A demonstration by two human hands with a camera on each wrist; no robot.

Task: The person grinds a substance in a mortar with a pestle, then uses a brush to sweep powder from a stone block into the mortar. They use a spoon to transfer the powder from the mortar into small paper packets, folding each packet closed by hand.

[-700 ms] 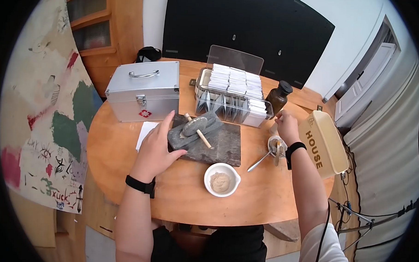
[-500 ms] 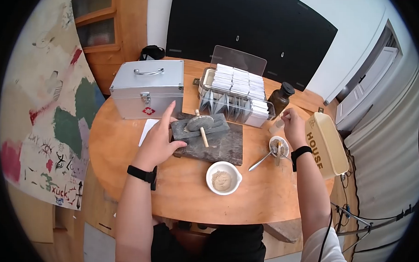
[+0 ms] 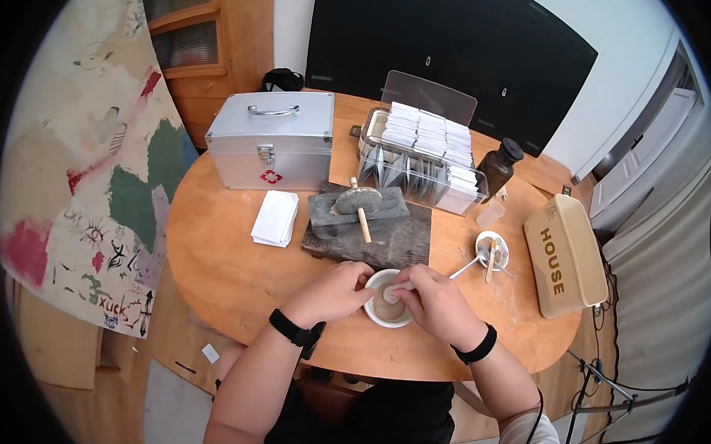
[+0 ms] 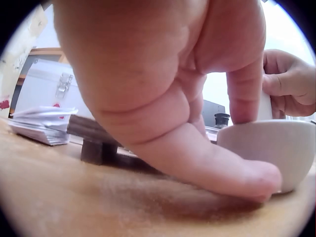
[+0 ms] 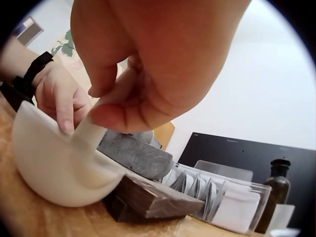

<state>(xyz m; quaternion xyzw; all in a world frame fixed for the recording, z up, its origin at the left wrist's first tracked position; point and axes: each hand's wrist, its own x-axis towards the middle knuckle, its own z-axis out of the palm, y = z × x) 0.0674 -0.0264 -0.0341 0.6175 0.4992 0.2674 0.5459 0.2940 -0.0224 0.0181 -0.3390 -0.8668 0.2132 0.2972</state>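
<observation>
A white mortar (image 3: 389, 324) with beige powder in it stands near the table's front edge. At its left side, my left hand (image 3: 331, 294) steadies it, with one fingertip at the rim and another low against the wall in the left wrist view. My right hand (image 3: 445, 310) pinches a white pestle (image 5: 90, 134) between thumb and fingers, its lower end down inside the mortar. Just behind sits a dark stone trough (image 3: 324, 215) on a dark wooden board (image 3: 409, 243). A stone wheel (image 3: 359, 199) on a wooden axle rests in the trough.
A stack of white papers (image 3: 275, 219) and a silver case (image 3: 240, 167) are at left. Behind are a clear box (image 3: 427, 187) of packets and a brown bottle (image 3: 498, 166). Right lie a clear cup (image 3: 491, 213), a small dish (image 3: 501, 254), a spoon (image 3: 465, 267) and a cream bin (image 3: 562, 253).
My right hand has moved from beside the clear cup to the mortar, where it holds the pestle. My left hand has left the stone trough's side and come to the mortar. The head view shifted.
</observation>
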